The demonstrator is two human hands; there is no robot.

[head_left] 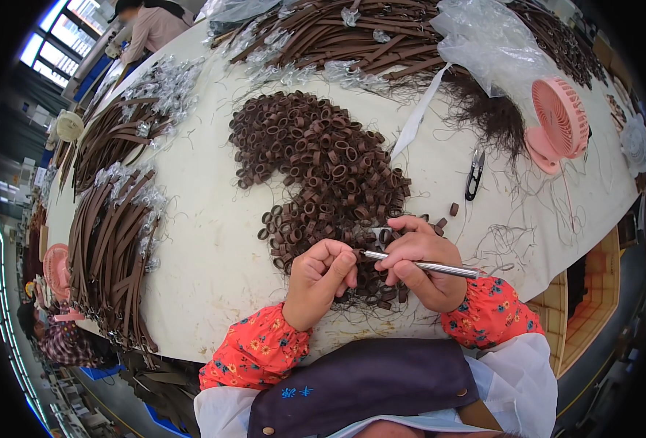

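My left hand (315,283) is closed, pinching a small dark brown strap loop (359,254) between thumb and fingers; most of the loop is hidden. My right hand (434,276) grips a slim silver metal rod-shaped tool (450,269), whose thin tip points left and meets the loop or lies right beside it. What kind of tool it is, I cannot tell. Just beyond both hands spreads a large heap of brown strap loops (330,146), with a few stray ones near my right fingers. Black thread snips (474,177) lie on the table to the right of the heap.
Bundles of brown straps (111,255) with clear plastic wrap lie at the left, and more straps (337,36) cover the far side. A pink fan (558,120) stands at the right near a tangle of dark threads (487,109). A person (155,33) works at the far left.
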